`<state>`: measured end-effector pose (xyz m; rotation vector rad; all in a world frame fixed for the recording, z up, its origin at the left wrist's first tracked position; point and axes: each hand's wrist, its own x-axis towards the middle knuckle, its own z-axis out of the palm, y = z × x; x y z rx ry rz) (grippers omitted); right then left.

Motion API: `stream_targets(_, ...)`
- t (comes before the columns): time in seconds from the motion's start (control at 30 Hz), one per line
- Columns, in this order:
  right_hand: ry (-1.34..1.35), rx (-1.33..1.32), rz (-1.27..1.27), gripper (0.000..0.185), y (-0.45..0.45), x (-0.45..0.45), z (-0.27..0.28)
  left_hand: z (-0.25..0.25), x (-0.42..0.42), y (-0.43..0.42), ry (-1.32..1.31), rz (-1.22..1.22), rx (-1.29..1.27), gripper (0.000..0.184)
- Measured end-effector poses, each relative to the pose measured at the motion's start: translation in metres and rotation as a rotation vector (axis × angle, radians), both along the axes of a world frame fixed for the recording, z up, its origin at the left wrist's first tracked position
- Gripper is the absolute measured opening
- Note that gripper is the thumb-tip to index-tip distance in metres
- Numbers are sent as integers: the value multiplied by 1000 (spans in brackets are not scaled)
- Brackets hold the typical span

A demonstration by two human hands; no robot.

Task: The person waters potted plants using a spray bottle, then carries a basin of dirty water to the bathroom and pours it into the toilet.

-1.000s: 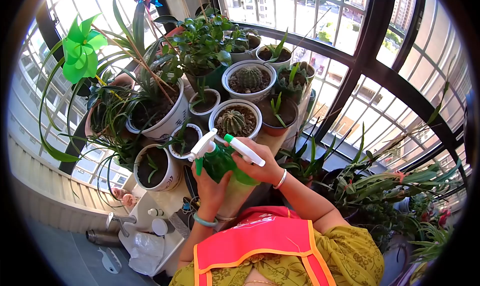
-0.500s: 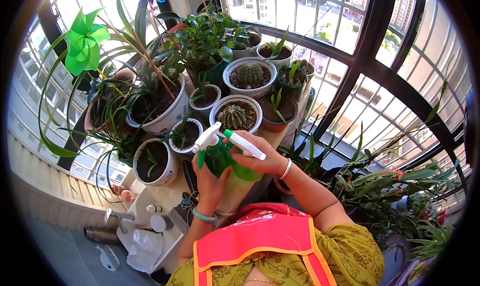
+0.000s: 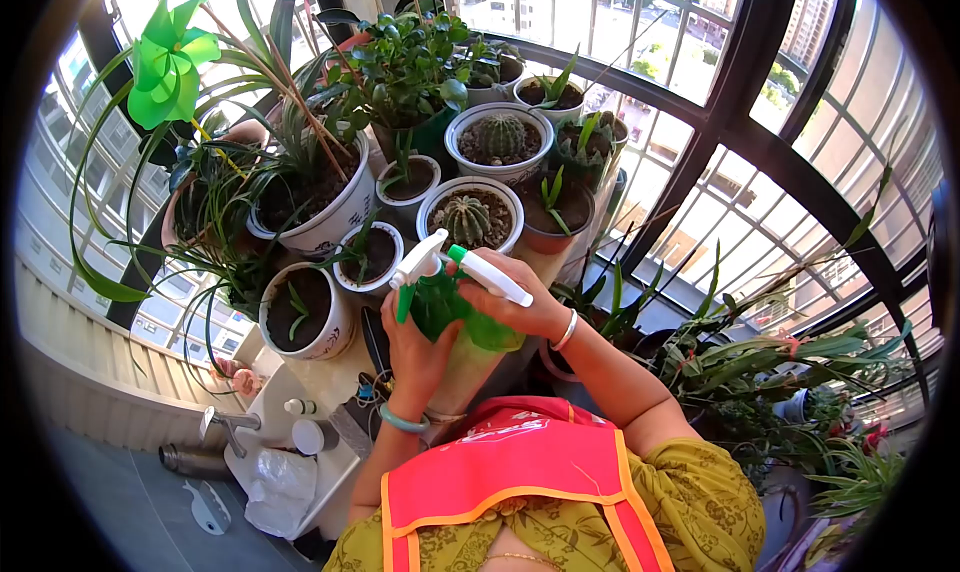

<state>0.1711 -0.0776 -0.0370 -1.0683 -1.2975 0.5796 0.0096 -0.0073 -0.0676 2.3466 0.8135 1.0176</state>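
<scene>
Two translucent green spray bottles are held close together in front of my chest, below the cacti. My left hand [image 3: 415,347] is closed round the darker spray bottle [image 3: 436,305], which has a white head and a green trigger. Around the upper part of the paler spray bottle [image 3: 494,335] wrap the fingers of my right hand [image 3: 530,307]; its white head has a green tip. My fingers and the spray heads partly cover both bottles. Just beyond them stands a ribbed cactus [image 3: 464,220] in a white pot, with another round cactus [image 3: 501,135] behind it.
Potted seedlings [image 3: 300,312] and a leafy shrub [image 3: 405,67] crowd the stand. A green pinwheel [image 3: 170,62] rises at left. A sink [image 3: 325,472] with a faucet [image 3: 230,424] lies lower left. Long-leaved plants [image 3: 790,362] fill the right side beside barred windows.
The view has shifted slightly, so the pots and sink appear a little higher and farther left. Both hands keep their hold on the spray bottles, almost unmoved.
</scene>
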Motion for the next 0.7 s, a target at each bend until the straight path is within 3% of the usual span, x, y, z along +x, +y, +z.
stream_targets(0.7, 9, -53, -52, 24, -4, -3, 2, -2, -1, 2, 5, -10, -9, 82)
